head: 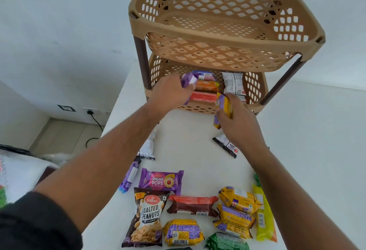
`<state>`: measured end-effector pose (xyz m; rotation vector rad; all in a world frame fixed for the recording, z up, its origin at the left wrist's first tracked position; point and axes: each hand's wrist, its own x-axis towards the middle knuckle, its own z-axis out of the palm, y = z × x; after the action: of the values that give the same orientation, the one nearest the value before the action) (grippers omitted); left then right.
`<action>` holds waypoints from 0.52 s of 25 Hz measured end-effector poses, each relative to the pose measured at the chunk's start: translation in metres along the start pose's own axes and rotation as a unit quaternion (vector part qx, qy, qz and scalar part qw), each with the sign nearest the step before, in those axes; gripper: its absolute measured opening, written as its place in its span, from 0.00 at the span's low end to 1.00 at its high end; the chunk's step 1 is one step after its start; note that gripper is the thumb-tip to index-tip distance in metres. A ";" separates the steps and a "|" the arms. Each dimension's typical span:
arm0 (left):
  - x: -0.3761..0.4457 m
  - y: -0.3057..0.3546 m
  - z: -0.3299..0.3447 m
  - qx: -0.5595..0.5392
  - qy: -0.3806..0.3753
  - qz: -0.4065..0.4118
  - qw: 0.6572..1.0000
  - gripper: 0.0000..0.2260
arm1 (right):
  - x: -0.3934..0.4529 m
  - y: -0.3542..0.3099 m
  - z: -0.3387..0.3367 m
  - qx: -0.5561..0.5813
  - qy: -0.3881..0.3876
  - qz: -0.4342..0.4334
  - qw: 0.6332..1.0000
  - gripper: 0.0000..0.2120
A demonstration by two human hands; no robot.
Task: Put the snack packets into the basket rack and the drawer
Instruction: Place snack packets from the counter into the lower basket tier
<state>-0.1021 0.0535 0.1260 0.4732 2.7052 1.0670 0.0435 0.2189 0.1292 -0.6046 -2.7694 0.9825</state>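
A tan two-tier basket rack (223, 34) stands at the far end of the white counter (196, 143). Its lower basket (255, 89) holds several packets, among them an orange one (206, 86) and a white peanut packet (233, 83). My left hand (170, 93) grips a purple packet (189, 80) at the lower basket's front left. My right hand (237, 119) grips a yellow-and-purple packet (222, 105) just in front of that basket's rim. The upper basket shows no packets.
Several packets lie on the near counter: Jim Jam Pops (161, 180), salted peanuts (147, 218), a brown biscuit pack (193, 205), yellow packs (237, 200), a green pack (227, 241). A dark peanut packet (225, 146) lies under my right wrist. The counter drops off at left.
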 end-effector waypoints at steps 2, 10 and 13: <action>0.026 0.002 0.003 0.051 0.055 0.021 0.997 0.14 | 0.029 -0.013 0.009 0.014 0.006 -0.028 0.999 0.23; 0.108 -0.010 0.026 0.141 0.100 -0.059 0.983 0.11 | 0.128 -0.032 0.064 -0.019 -0.013 -0.076 0.997 0.25; 0.129 -0.023 0.034 0.139 0.090 -0.074 0.983 0.12 | 0.153 -0.041 0.076 0.008 -0.004 -0.085 0.996 0.20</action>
<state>-0.2170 0.1063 0.0775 0.2207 3.0109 0.7296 -0.1289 0.2100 0.0953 -0.3559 -2.7618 0.9695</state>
